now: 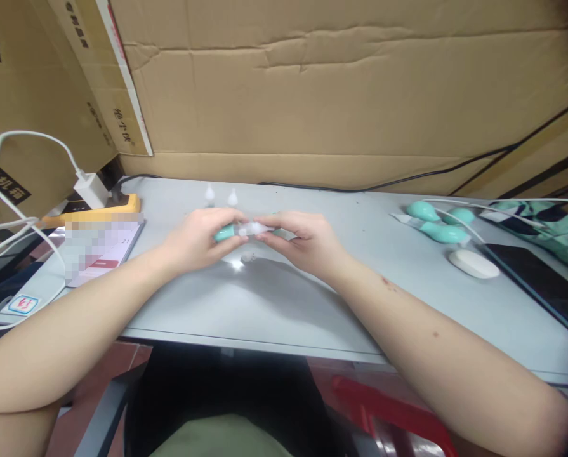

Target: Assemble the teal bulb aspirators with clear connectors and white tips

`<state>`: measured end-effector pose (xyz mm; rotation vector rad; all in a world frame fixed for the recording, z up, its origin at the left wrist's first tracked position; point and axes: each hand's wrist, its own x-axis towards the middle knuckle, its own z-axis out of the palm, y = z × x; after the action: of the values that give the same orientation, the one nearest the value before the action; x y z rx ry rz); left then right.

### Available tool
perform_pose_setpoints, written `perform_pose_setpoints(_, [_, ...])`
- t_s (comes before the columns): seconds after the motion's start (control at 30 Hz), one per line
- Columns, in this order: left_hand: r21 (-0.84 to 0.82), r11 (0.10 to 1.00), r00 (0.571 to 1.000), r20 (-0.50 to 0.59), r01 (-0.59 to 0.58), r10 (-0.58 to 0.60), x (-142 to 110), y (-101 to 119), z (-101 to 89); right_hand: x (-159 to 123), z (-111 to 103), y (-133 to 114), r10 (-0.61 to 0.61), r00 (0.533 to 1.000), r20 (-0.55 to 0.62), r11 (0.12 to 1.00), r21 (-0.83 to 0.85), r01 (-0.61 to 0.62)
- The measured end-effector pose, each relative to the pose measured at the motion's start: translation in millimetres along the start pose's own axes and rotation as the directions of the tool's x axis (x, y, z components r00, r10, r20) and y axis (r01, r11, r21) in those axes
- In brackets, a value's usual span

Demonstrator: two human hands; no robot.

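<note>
My left hand is closed round the teal end of a small bulb aspirator with a clear tube. Thumb and finger of my right hand pinch a translucent whitish nozzle tip at the tube's other end. The two parts meet between my hands, just above the table; whether they are fully joined I cannot tell. A bit of teal also shows behind my right fingers. Beyond my left hand stand two white pointed nozzle tips, one on the left and one on the right.
Several teal bulb aspirators lie on the grey table at right, near a white oval case, a dark phone and teal packaging. At left are a yellow power strip, a charger and cables. Cardboard walls the back.
</note>
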<state>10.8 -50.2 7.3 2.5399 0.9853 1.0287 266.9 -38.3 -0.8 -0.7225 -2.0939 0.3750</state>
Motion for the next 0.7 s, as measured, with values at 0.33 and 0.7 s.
perform_pose_setpoints(0.33, [-0.053, 0.998, 0.999, 0.01, -0.038, 0.039, 0.9, -0.7, -0.3, -1.9, 0.0, 2.2, -0.005, 1.0, -0.024, 1.0, -0.026, 0.004])
perform_pose_setpoints(0.7, [-0.077, 0.997, 0.995, 0.096, -0.005, 0.013, 0.1, 1.5, -2.0, -1.9, -7.6, 7.7, -0.067, 0.993, 0.095, 0.997, -0.03, 0.07])
